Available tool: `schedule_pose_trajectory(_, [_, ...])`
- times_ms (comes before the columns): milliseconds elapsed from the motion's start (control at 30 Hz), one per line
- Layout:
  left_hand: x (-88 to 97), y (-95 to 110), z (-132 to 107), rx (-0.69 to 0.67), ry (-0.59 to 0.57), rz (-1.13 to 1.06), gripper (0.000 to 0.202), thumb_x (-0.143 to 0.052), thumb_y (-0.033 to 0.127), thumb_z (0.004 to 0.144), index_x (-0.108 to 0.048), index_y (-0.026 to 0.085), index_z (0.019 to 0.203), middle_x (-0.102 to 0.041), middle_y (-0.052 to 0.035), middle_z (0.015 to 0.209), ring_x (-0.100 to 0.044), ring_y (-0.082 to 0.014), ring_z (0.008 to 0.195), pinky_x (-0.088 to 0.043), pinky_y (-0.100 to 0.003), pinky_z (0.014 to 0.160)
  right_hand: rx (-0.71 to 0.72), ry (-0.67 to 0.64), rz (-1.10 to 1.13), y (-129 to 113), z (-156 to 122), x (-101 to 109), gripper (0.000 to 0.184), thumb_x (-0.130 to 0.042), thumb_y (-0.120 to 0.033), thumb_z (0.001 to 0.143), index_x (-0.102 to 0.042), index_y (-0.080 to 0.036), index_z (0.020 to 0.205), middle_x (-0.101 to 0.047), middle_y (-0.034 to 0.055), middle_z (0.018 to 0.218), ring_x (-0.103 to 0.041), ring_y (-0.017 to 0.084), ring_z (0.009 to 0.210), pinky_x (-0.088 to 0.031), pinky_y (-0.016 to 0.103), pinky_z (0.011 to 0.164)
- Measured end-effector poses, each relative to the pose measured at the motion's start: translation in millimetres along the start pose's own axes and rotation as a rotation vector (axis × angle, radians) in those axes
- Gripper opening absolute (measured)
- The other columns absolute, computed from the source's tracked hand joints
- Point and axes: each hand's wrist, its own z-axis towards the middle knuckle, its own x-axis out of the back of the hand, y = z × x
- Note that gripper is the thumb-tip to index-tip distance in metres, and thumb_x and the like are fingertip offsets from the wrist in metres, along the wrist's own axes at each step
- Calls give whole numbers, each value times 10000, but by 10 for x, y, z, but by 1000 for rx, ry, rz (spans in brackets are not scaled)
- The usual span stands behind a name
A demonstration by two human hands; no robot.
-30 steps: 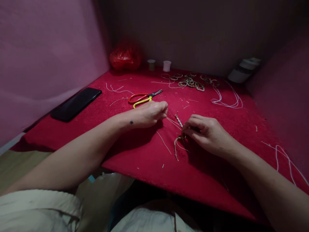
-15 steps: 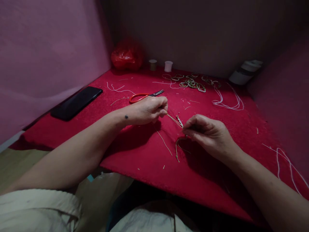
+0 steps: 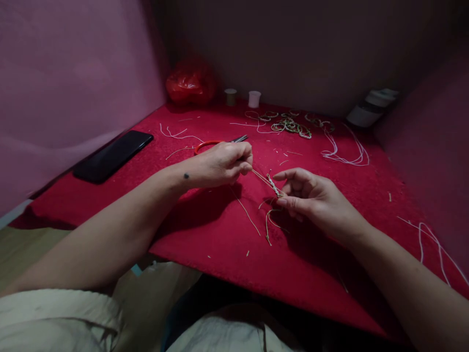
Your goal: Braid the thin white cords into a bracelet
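A short braided cord (image 3: pixel 271 184) with loose thin strands lies stretched between my two hands over the red cloth (image 3: pixel 220 230). My left hand (image 3: pixel 225 164) is closed in a pinch on the strands at its upper left end. My right hand (image 3: pixel 311 198) pinches the braid's lower end between thumb and forefinger, the other fingers spread. More loose strand ends (image 3: pixel 269 222) curl on the cloth below the right hand. Red-handled scissors (image 3: pixel 214 144) lie just behind the left hand, partly hidden by it.
A black phone (image 3: pixel 113 155) lies at the left edge. At the back are a red plastic bag (image 3: pixel 190 85), two small spools (image 3: pixel 242 98), a pile of finished braids (image 3: pixel 289 126) and white cords (image 3: pixel 344 151). More white cords (image 3: pixel 428 239) lie at the right.
My left hand has drawn the strands taut up and to the left, now covering the scissors' yellow handle. My right hand has opened its outer fingers while keeping the pinch on the braid.
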Motion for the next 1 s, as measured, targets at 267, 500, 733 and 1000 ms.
schedule_pose_trajectory(267, [33, -8, -17, -34, 6, -65, 130, -486, 140, 841, -454, 172, 720, -498, 26, 606, -410, -71, 535, -327, -210, 553, -179, 51, 18, -39, -4, -2, 167, -740, -226, 648, -618, -151, 733, -537, -39, 515, -425, 54, 401, -327, 189, 364])
schedule_pose_trajectory(500, [58, 8, -14, -6, 41, 10, 134, -494, 130, 836, -459, 168, 713, -490, 33, 599, -398, -69, 532, -314, -208, 550, -179, 38, 62, -29, 8, 20, 170, -755, -251, 645, -635, -146, 702, -568, -23, 509, -449, 66, 407, -337, 194, 370])
schedule_pose_trajectory(733, [-20, -139, 58, 140, 210, -219, 102, -465, 105, 843, -469, 176, 770, -505, 42, 538, -433, -64, 456, -332, -197, 484, -243, 101, 129, -17, 29, 58, 160, -761, -255, 634, -646, -149, 669, -585, -6, 521, -424, 59, 392, -289, 201, 374])
schedule_pose_trajectory(1000, [-162, 26, 24, 370, 17, -643, 186, -556, 251, 846, -607, 136, 708, -519, 17, 505, -406, -48, 338, -222, -200, 350, -302, 177, 200, 18, 53, 57, 161, -760, -221, 587, -636, -148, 659, -600, 8, 568, -400, 48, 389, -261, 200, 374])
